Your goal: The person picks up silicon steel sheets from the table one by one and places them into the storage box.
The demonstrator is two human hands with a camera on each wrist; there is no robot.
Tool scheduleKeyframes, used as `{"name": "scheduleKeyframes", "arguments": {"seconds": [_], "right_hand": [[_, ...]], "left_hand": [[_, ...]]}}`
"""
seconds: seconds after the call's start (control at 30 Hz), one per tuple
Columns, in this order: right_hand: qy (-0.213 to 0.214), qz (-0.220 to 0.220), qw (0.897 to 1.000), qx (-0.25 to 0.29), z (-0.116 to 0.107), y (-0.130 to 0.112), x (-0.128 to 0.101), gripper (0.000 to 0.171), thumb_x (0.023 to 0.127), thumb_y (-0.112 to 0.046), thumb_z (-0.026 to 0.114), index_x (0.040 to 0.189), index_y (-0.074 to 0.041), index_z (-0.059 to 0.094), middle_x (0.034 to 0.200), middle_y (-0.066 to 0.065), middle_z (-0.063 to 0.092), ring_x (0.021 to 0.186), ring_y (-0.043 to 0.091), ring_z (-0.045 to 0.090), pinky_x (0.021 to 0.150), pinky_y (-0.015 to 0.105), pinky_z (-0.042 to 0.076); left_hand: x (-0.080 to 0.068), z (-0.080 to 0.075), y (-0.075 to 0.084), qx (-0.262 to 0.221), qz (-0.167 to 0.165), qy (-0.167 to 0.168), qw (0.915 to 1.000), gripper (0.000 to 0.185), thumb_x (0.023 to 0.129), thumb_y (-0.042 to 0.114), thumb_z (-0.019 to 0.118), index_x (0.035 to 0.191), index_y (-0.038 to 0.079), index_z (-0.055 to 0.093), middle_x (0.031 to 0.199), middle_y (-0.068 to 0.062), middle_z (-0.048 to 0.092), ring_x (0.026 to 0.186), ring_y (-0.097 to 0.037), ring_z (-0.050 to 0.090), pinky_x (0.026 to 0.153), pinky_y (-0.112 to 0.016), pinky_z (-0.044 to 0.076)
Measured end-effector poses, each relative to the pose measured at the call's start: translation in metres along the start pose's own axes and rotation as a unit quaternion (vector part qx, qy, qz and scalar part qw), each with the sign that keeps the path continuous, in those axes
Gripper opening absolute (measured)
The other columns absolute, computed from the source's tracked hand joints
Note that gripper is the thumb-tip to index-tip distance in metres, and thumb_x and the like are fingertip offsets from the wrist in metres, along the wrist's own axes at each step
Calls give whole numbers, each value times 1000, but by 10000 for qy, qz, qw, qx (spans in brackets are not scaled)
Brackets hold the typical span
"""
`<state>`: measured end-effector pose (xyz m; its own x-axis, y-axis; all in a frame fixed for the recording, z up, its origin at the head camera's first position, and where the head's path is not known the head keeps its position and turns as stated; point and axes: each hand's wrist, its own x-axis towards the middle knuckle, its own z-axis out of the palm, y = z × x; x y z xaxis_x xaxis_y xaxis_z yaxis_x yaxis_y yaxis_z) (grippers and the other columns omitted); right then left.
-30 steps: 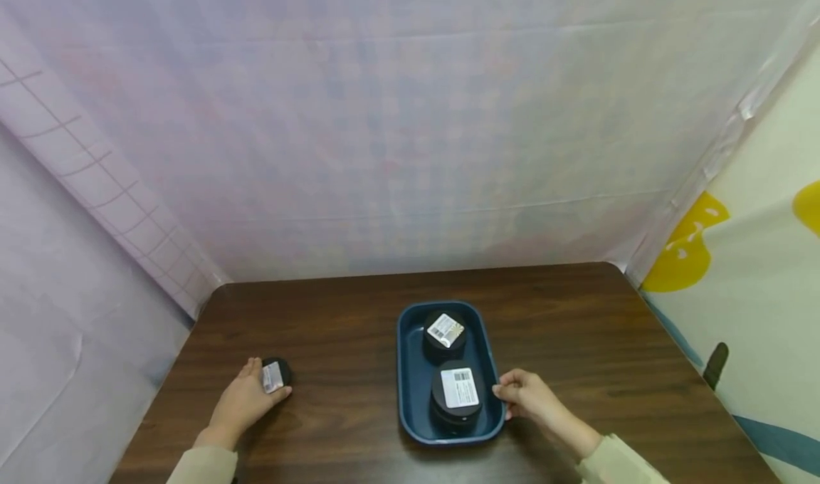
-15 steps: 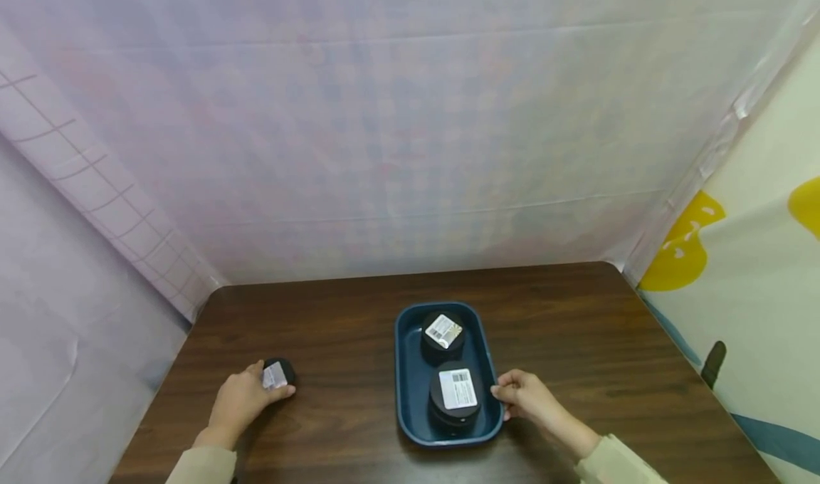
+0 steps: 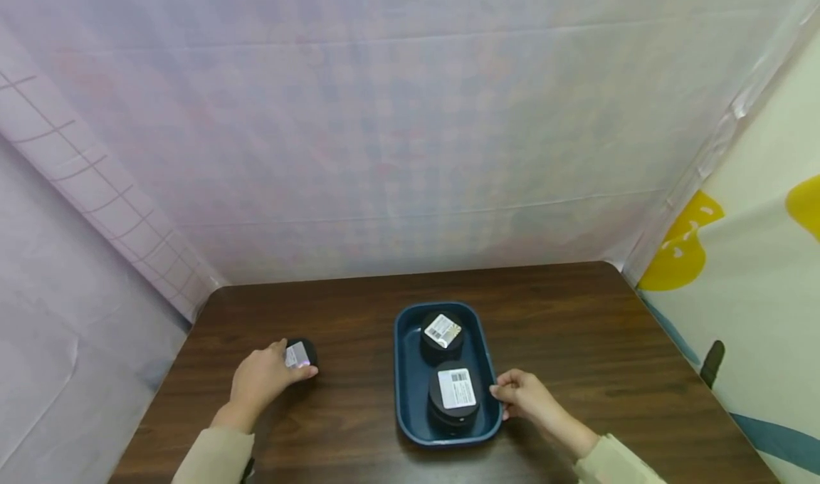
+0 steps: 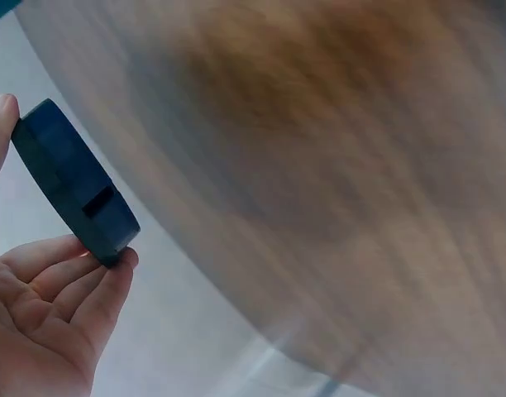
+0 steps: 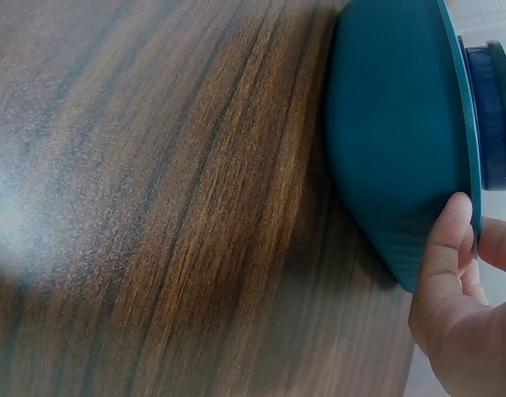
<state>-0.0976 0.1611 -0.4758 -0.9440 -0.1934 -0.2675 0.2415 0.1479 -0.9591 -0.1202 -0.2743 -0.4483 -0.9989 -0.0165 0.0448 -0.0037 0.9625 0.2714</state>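
Observation:
My left hand [image 3: 260,379] grips a flat, round black container [image 3: 301,354] with a pale label on top. In the left wrist view that container [image 4: 75,182] sits between thumb and fingertips, its side slotted, held off the table. On the right, my right hand [image 3: 524,396] pinches the rim of a dark blue rectangular tray [image 3: 412,427]. The right wrist view has the thumb outside the tray wall [image 5: 402,116] and a finger over the rim. Inside the tray stand a labelled round black container [image 3: 442,334] at the back and a larger-looking one [image 3: 456,391] in front.
The brown wood-grain table [image 3: 359,356] carries the tray right of its middle. A pale cloth wall [image 3: 410,149] rises behind the far edge, and other hangings [image 3: 762,292] close in both sides.
My left hand has lifted the round black container off the table and carried it right and away from me. The right hand stays at the tray's rim, and the tray has hardly shifted.

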Motion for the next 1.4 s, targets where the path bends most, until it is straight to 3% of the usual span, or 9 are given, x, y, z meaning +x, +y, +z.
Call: {"name": "scheduleKeyframes", "arguments": {"seconds": [0.23,0.57,0.87,1.1,1.4], "right_hand": [[32,-17,10000,-29,-1,-1,0,23,83,-2,59,96,12,46,68,3,47,54,13,48,49,23,47],[82,-48,10000,-9,1,-4,0,21,83,-2,59,94,12,47,69,3,47,55,13,48,49,23,48],[82,-63,9999,-25,2,-2,0,21,82,-2,59,93,11,47,68,3,48,54,13,49,49,23,47],[93,-72,9999,-41,3,-2,0,21,82,-2,60,93,11,48,67,4,48,54,13,49,49,23,47],[121,-72,9999,-58,3,1,-2,20,84,-3,59,94,11,48,68,4,49,54,13,48,49,23,47]], "left_hand": [[13,-10,34,97,430,-18,9990,101,64,66,70,127,-11,48,122,-27,55,72,-27,59,61,-44,51],[34,-19,83,113,1177,-228,9927,101,65,67,68,131,-6,47,129,-24,51,95,-36,60,74,-44,53],[43,-19,111,-15,1295,-371,9909,97,63,60,76,132,-3,48,130,-19,53,90,-26,60,76,-41,52],[47,-13,129,-30,1334,-551,9895,93,64,53,79,132,-2,48,131,-19,52,103,-31,59,84,-44,51],[58,-6,166,122,1766,-558,9826,93,63,55,79,130,-3,51,129,-18,54,113,-32,55,92,-44,48]]}}
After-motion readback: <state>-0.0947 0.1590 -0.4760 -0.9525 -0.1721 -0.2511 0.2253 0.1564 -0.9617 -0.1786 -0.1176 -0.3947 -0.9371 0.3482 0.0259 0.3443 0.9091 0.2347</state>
